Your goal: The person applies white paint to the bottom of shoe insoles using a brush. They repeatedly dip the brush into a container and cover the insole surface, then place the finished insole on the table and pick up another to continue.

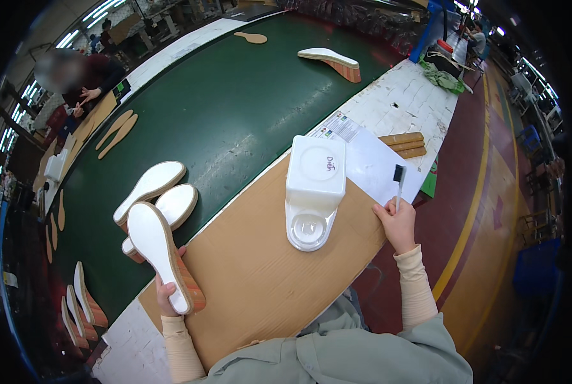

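Note:
My left hand (167,296) grips a wedge shoe sole (153,242) with a white top and a striped orange-brown heel, held tilted over the cardboard's left edge. Two more wedge soles (150,184) with white tops lie just beyond it on the green belt. In my right hand (398,227), by the cardboard's right edge, is a small toothbrush-like brush (399,181), its black bristles pointing up. Between my hands a white plastic dispenser (315,185) stands on the brown cardboard (254,275), a round shallow cup at its near end.
The green conveyor belt (235,102) carries another wedge sole (337,62), thin tan insoles (118,133) and several wedges (81,307) at the lower left. Paper sheets (375,157) and brown rolls (404,144) lie right of the dispenser. A co-worker (84,80) is across the belt.

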`<action>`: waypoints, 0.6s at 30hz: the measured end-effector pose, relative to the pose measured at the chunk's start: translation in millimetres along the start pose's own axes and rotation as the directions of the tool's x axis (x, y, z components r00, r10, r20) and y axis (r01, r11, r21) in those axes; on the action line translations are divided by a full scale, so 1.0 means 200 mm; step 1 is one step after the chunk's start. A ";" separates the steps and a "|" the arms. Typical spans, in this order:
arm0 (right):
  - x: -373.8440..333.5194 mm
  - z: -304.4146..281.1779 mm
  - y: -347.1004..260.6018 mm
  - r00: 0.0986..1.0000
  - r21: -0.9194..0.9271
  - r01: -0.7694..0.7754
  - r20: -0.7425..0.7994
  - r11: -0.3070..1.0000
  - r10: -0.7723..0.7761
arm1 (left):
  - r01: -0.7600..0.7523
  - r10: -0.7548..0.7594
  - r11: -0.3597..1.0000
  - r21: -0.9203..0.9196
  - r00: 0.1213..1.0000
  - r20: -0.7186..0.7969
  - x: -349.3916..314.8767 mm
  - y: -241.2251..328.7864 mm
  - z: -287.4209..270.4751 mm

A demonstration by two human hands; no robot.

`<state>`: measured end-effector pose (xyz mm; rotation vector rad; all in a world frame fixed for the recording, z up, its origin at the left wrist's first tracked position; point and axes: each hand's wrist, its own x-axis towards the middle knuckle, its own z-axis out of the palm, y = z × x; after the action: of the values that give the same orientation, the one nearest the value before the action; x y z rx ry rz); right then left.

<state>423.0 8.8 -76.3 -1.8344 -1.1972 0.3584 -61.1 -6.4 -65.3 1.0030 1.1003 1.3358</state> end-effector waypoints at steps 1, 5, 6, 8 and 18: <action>0.01 0.00 0.02 1.000 0.036 0.014 -0.002 0.999 -0.014 | -0.004 0.004 1.000 -0.002 1.000 -0.001 0.00 0.00 0.00; 0.05 0.04 0.06 0.996 0.100 0.071 -0.055 0.992 -0.065 | -0.042 0.042 0.999 0.001 0.999 -0.018 0.00 -0.02 0.02; 0.06 0.04 0.04 0.993 0.089 0.087 -0.082 0.992 -0.080 | -0.039 0.039 0.999 -0.004 0.999 -0.017 0.02 -0.02 0.05; 0.09 0.02 0.03 0.992 0.026 0.107 -0.062 0.994 -0.106 | -0.032 0.032 0.999 -0.011 0.999 0.005 0.02 -0.02 0.05; -0.11 -0.18 -0.40 0.948 0.145 0.209 0.211 0.967 -0.236 | -0.041 0.050 0.996 -0.074 0.991 0.124 0.07 0.23 0.29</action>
<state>388.0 -17.1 3.1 -1.5650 -1.4916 0.5104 -15.7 12.6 -7.9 1.0503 0.9344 1.3202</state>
